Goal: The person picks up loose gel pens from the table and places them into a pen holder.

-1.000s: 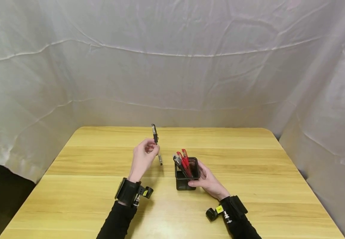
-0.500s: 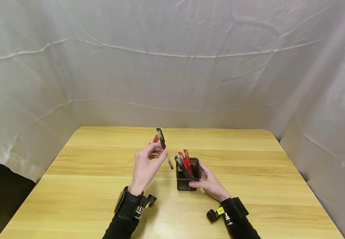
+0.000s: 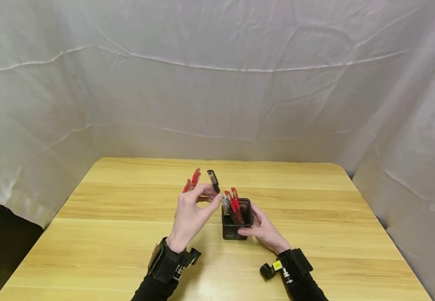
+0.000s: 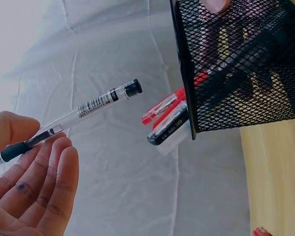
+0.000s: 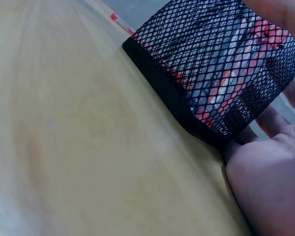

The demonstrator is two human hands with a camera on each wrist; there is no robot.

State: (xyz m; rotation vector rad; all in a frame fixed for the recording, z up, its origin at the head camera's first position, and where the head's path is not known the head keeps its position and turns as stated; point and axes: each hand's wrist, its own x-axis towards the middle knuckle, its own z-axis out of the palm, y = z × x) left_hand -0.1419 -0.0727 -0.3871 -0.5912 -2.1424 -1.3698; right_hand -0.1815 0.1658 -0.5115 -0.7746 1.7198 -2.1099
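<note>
My left hand pinches a clear-barrelled gel pen with a black cap between thumb and fingers. In the left wrist view, the held pen slants with its black end towards the mouth of a black mesh pen holder, apart from it. My right hand grips the side of the holder, which stands on the table. Inside lean red pens and a black-capped gel pen. The left hand hides the pen's lower part in the head view.
Several red pens lie on the wooden table beyond my left hand, partly hidden by it. One red-ended pen shows behind the holder in the right wrist view. A pale cloth hangs behind the table.
My left hand has moved right with the black-capped pen, up to the holder's left side. The red pens behind it have come into view. My right hand stays on the holder.
</note>
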